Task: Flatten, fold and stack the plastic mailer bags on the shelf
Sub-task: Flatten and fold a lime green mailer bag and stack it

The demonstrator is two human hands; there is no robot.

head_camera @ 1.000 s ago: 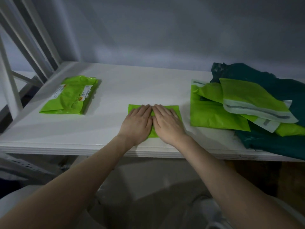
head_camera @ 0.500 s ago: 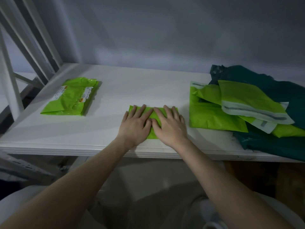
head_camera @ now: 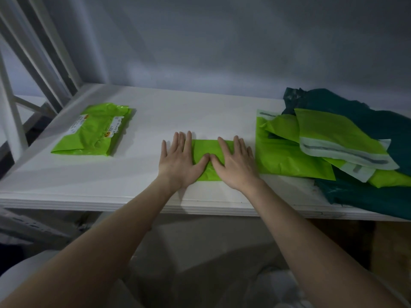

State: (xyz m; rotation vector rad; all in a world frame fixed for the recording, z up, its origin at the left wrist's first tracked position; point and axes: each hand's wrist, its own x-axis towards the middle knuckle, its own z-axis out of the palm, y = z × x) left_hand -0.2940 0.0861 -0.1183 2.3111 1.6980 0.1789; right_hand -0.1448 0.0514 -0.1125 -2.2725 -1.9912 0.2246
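Note:
A small folded lime-green mailer bag (head_camera: 205,150) lies near the front edge of the white shelf (head_camera: 200,116). My left hand (head_camera: 178,162) presses flat on its left end with straight fingers. My right hand (head_camera: 235,163) presses flat on its right end; the thumbs meet over the bag's middle. At the far left lies a folded green mailer stack (head_camera: 93,130) with white labels. On the right sits a loose pile of green mailers (head_camera: 287,158) over dark teal mailers (head_camera: 367,121).
White diagonal frame bars (head_camera: 40,54) rise at the shelf's left end. A grey wall (head_camera: 222,41) closes the back. The teal bags overhang the shelf's front right edge (head_camera: 378,203). Bare shelf surface lies between the folded stack and my hands.
Both hands have slid apart from the bag's middle toward its ends, uncovering its centre. The bag itself has stayed in place.

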